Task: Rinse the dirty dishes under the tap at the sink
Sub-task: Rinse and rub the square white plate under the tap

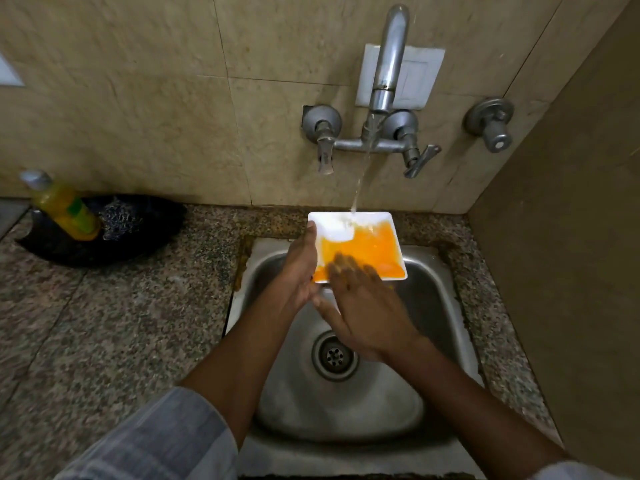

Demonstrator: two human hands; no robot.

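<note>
A square white plate (pixel 367 242) smeared with orange residue is tilted over the steel sink (pixel 436 292). Water runs from the tap (pixel 389 60) onto the plate's far left part, which shows clean white. My left hand (pixel 299 268) grips the plate's left edge, thumb along the rim. My right hand (pixel 363 306) lies with straight fingers on the plate's near side, touching the orange residue; the fingertips are blurred. The plate's near left corner is hidden behind my hands.
The sink's drain (pixel 334 355) lies below my hands. A yellow soap bottle (pixel 64 206) and a steel scrubber (pixel 119 218) sit in a black dish (pixel 152 233) on the granite counter (pixel 121 323) at left. Tap handles (pixel 419 161) stick out of the tiled wall. A brown side wall (pixel 571 237) stands at right.
</note>
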